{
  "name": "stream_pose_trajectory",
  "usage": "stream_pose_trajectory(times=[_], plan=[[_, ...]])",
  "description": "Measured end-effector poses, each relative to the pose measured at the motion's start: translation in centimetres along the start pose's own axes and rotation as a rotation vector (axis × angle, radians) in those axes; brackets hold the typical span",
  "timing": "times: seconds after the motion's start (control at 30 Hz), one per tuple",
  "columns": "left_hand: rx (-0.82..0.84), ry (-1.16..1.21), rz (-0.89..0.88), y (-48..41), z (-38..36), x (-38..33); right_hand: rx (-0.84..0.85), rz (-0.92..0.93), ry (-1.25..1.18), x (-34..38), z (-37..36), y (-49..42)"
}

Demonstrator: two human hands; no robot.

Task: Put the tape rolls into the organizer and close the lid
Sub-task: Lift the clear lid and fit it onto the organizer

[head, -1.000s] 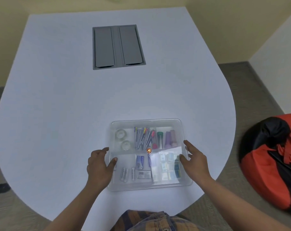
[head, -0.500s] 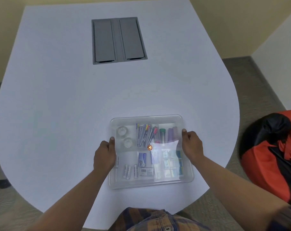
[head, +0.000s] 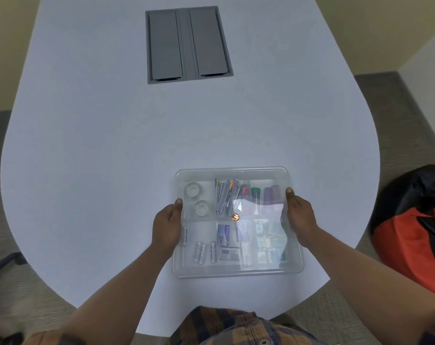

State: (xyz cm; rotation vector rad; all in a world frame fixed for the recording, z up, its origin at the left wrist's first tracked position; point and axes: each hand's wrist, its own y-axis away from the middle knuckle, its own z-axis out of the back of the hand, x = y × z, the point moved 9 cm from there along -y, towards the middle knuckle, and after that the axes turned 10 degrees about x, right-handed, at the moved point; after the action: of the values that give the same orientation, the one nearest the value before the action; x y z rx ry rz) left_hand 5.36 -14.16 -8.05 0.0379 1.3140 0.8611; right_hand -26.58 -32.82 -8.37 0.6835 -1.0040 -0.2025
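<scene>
A clear plastic organizer (head: pixel 237 272) with its transparent lid on top lies near the front edge of the white table. Two clear tape rolls (head: pixel 193 191) (head: pixel 202 208) sit in its far-left compartment, seen through the lid. My left hand (head: pixel 167 225) grips the organizer's left edge, thumb on the lid. On the opposite side, my right hand (head: pixel 300 216) grips the right edge the same way. Pens, batteries, markers and small packets fill the other compartments.
A grey recessed cable hatch (head: pixel 188 43) sits in the table's far middle. A red and black bean bag (head: pixel 415 227) lies on the floor to the right. The white table (head: pixel 99 145) spreads wide to the left and beyond the organizer.
Both hands slid from the organizer's near corners to the middle of its side edges and closed on them. The organizer stays in place.
</scene>
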Motion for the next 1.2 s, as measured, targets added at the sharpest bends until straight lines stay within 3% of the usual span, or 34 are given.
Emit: stream_pose_trajectory(times=[0.2,0.3,0.4,0.63,0.9,1.07,1.2], plan=[[0.056,0.115,0.141,-0.9,0.0,0.6,0.058,-0.127,-0.014,-0.2,0.4,-1.4],[0.069,0.003,0.199,-2.7,1.0,-0.1,-0.012,-0.083,0.106,2.0,1.4,-2.5],[-0.024,-0.150,0.129,-4.6,2.6,-2.4,-0.049,-0.029,0.174,4.2,1.7,-3.9],[-0.138,0.071,0.213,-6.3,1.5,-3.4,-0.033,-0.151,-0.053,3.3,0.9,-5.6],[-0.273,0.052,0.141,-5.7,1.4,-3.6,-0.070,-0.192,-0.159,2.3,0.9,-6.0],[-0.223,0.066,0.050,-6.0,1.2,-4.0,-0.041,-0.154,-0.062,2.9,0.9,-5.8],[-0.029,-0.198,-0.074,-5.0,0.9,-3.5,0.082,-0.011,0.132,3.7,0.3,-3.4]])
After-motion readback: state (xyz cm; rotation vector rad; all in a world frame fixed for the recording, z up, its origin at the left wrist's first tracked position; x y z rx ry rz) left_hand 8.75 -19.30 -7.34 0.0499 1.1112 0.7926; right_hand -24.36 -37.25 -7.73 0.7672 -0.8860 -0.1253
